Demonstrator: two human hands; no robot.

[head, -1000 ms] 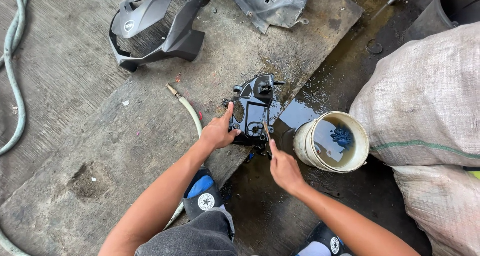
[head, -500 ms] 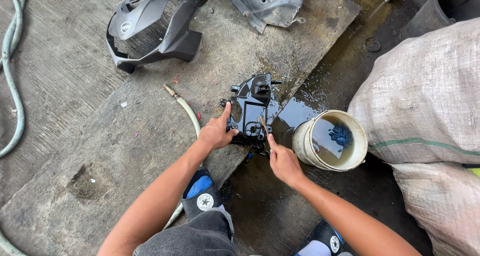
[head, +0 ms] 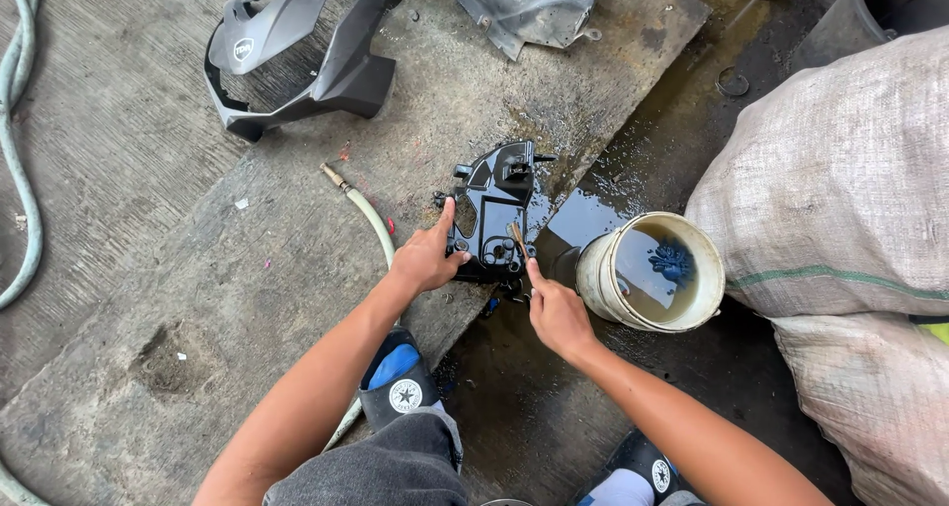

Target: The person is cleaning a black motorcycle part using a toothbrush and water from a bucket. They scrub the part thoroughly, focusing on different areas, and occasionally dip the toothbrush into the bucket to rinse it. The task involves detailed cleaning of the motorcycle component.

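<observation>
Brushing a black part on concrete
Left hand [head: 427, 259] grips the part [head: 492, 214], long axis near-far; right hand [head: 557, 313] pinches a brush [head: 517, 239] pointing far.

Outdoor repair yard: wet concrete ground [head: 198, 269], scooter body panels [head: 297, 46], hose [head: 368, 214], bucket [head: 593, 279], sacks [head: 840, 170]

Left hand [head: 425, 259] steadying black part [head: 491, 214] on slab [head: 297, 259]; right hand [head: 556, 313] pressing brush [head: 517, 239] on it; bucket [head: 593, 279] beside.

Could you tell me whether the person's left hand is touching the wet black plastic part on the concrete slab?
Touching. The head view shows the left hand pressed against the black plastic part's left edge, thumb lying along it.
</observation>
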